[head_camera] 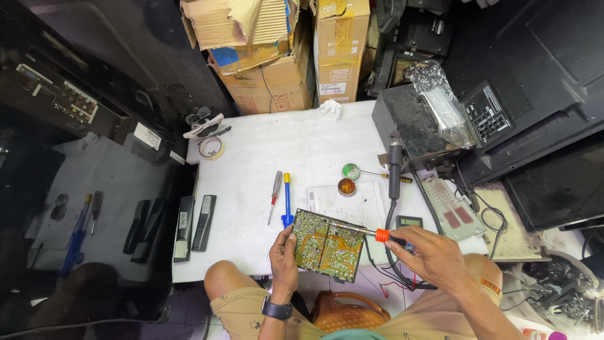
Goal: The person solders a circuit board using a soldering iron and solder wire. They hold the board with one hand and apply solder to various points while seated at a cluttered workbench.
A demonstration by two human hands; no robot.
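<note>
White cloth is covering the worktable (251,245), giving small parts a soft, pale background. At its left, two screwdrivers, one red-handled (275,189) and one blue-and-yellow (287,200), are lying just beside the work, within reach. The left hand (282,257) is gripping the left edge of the green rectangular circuit board (328,243), tilting its solder side toward the camera at the table's near edge. The right hand (433,254) is closed around the orange-collared soldering iron (371,233), its tip resting on the board. Beyond, an amber flux tin (346,186) is standing open.
</note>
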